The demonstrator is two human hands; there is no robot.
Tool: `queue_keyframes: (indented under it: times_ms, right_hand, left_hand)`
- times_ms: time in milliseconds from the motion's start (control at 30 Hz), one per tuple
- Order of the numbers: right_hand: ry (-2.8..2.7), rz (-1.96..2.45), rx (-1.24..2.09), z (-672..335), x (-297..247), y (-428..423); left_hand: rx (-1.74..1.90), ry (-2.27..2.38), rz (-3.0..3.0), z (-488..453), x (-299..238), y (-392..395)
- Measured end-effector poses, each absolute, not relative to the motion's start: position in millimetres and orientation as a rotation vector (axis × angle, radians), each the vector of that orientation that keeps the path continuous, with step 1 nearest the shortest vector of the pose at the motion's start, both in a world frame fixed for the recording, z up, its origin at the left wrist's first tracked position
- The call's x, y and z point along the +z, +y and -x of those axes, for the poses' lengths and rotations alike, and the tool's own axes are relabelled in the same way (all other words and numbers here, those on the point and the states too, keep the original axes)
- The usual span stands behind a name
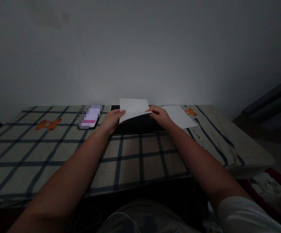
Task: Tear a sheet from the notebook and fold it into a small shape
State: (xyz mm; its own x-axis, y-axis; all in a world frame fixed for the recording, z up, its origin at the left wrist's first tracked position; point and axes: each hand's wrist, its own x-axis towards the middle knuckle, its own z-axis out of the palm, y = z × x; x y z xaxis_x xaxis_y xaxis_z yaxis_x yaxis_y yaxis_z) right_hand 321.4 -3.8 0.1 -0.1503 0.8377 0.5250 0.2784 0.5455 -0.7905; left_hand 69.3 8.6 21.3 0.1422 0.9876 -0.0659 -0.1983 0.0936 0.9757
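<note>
Between both hands a white sheet of paper [134,107] is held up, tilted, over a flat black item [137,126] with a row of small white marks along its back edge. My left hand [112,120] pinches the sheet's left edge, thumb on top. At the right corner, my right hand [160,115] grips the same sheet between thumb and fingers. Another white sheet [179,117] lies on the cloth, just right of my right hand. What kind of thing the black item is, I cannot tell.
A checked tablecloth [130,161] with orange bear prints covers the table, which stands against a grey wall [140,51]. A phone [90,117] with a lit, partly blurred screen lies to the left. Below the right edge is a red container [279,178] holding pale crumpled material.
</note>
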Motion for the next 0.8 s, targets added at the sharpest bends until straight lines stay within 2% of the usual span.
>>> queue_keyframes:
  times_ms: [433, 633, 800]
  right_hand:
    - [-1.240, 1.068, 1.001, -306.6, 13.3, -10.3]
    - [-1.167, 1.089, 1.012, -306.4, 10.4, -8.5]
    - [-1.175, 1.164, 0.891, -306.3, 8.0, -8.4]
  left_hand:
    - [1.057, 0.892, -1.106, -75.8, 29.3, 0.6]
    - [1.018, 0.883, -1.102, -75.7, 27.6, 1.3]
    - [1.046, 0.829, -1.106, -77.9, 23.5, 0.6]
